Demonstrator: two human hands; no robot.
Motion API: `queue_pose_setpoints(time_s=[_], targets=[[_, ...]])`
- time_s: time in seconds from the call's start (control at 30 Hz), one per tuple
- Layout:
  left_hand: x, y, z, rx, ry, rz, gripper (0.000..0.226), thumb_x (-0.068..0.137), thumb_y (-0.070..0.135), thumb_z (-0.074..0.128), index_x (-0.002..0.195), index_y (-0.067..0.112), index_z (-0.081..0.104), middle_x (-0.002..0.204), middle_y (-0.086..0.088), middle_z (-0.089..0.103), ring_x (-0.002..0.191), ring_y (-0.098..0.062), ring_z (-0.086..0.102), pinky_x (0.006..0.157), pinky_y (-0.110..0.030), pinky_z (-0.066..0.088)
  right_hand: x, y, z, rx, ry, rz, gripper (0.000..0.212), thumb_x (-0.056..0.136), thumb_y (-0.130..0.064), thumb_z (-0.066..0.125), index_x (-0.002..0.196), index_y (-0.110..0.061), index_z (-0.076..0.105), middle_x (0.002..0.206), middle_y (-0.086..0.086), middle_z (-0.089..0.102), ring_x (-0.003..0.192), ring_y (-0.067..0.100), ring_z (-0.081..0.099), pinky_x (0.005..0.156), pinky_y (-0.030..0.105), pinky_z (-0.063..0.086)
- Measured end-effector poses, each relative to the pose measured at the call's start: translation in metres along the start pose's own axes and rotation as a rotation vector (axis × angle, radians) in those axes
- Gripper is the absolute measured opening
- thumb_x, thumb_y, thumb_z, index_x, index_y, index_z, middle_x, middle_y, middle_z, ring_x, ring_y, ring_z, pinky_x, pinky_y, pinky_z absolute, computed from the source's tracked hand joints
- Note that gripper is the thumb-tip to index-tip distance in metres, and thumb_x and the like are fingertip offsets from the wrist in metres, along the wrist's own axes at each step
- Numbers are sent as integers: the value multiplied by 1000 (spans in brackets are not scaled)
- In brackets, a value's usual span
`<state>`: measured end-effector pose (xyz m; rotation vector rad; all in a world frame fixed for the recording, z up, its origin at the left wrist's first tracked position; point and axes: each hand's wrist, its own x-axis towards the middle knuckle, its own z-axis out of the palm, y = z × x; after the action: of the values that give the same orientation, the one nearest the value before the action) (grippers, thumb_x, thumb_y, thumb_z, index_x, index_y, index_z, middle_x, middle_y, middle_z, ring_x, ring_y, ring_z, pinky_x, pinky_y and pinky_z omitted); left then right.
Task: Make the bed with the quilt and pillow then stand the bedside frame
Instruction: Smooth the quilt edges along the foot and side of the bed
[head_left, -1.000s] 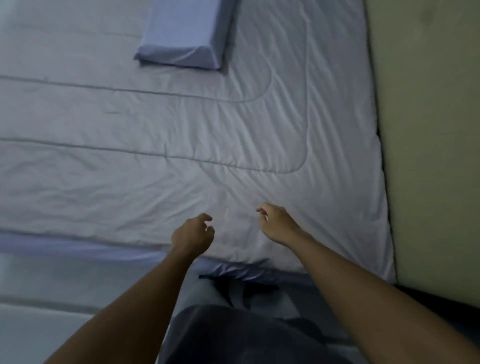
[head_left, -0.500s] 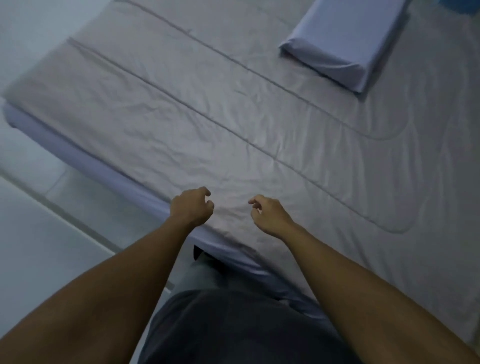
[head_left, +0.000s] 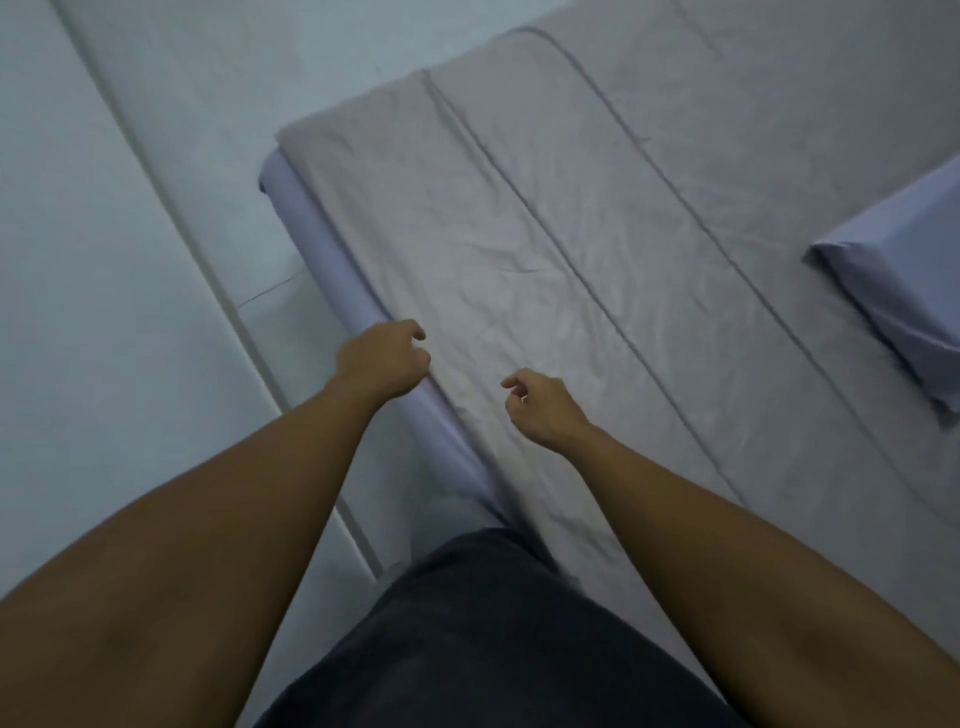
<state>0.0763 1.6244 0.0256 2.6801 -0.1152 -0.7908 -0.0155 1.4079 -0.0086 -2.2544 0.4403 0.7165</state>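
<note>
The left hand (head_left: 382, 358) hangs loosely curled, empty, over the side edge of the flat pale-grey stitched quilt (head_left: 519, 249), which stretches away ahead. The right hand (head_left: 543, 408), equally slack and empty, hovers further in, nearer the lavender block-shaped pillow (head_left: 904, 291) far right. The bedside frame is out of view.

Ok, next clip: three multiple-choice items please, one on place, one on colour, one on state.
1. Where does the pillow lie? A on the floor; B on the quilt, far right in the picture; C in a hand.
2. The quilt's colour? A red; B grey-beige; C black.
3. What do the left hand and right hand hold? A nothing; B the pillow; C a frame.
Key: 1 B, it rests on the spread quilt; 2 B, the cloth is pale grey-beige; 3 A, both are loosely curled and empty.
</note>
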Motion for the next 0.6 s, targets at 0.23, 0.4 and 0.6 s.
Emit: queue_pose_setpoints(time_s=[0.23,0.4,0.6], targets=[[49,-49,-54,-87,116,-3,34,95,36,47,126,29,60,128,-3,62,112,-26,60,89,-36,50,82,-95,4,-33,6,-77,30,94,-17,51,121,-16,64,99,0,64,90,20,65,82,32,54],[111,-92,-93,-189,150,4,33,96,31,52,126,23,61,129,-3,61,113,-23,59,88,-34,47,148,-148,18,-16,11,-82,30,94,-16,50,121,-15,65,98,2,67,86,19,64,80,31,53],[188,-134,-143,-287,56,-67,32,95,33,52,126,26,61,130,0,60,116,-21,57,88,-32,46,213,-201,26,26,-25,-3,30,95,-14,48,119,-14,66,102,7,69,80,19,64,72,26,49]])
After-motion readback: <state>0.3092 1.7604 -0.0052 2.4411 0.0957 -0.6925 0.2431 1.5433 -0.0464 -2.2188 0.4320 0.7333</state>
